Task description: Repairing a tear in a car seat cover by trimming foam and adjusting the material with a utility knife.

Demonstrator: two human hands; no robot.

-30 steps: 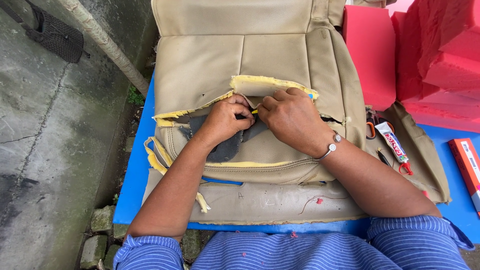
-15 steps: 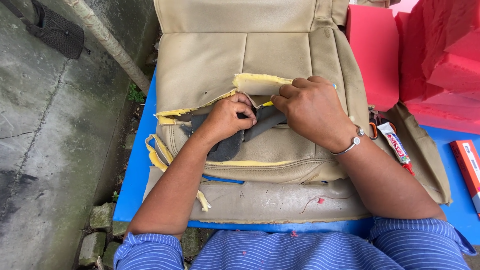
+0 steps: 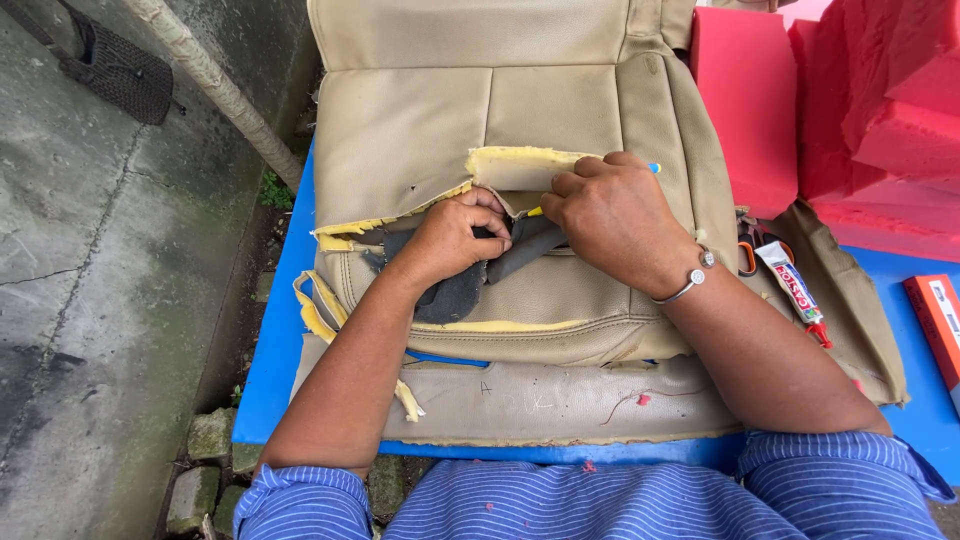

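Head view: 1 beige seat cover (image 3: 560, 290) is spread on the blue worktop (image 3: 275, 350). 1 dark fabric strip (image 3: 525, 250) at its torn seam is pinched by the left hand (image 3: 450, 240); 1 yellow-and-blue pen (image 3: 650, 168) is gripped by the right hand (image 3: 610, 215). 1 glue tube (image 3: 795, 290) lies nearby.

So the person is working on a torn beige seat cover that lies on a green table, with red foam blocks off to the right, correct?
Not quite: the table is blue, not green, as the head view shows. The rest holds: a torn beige seat cover lies on it, with red foam blocks to the right.
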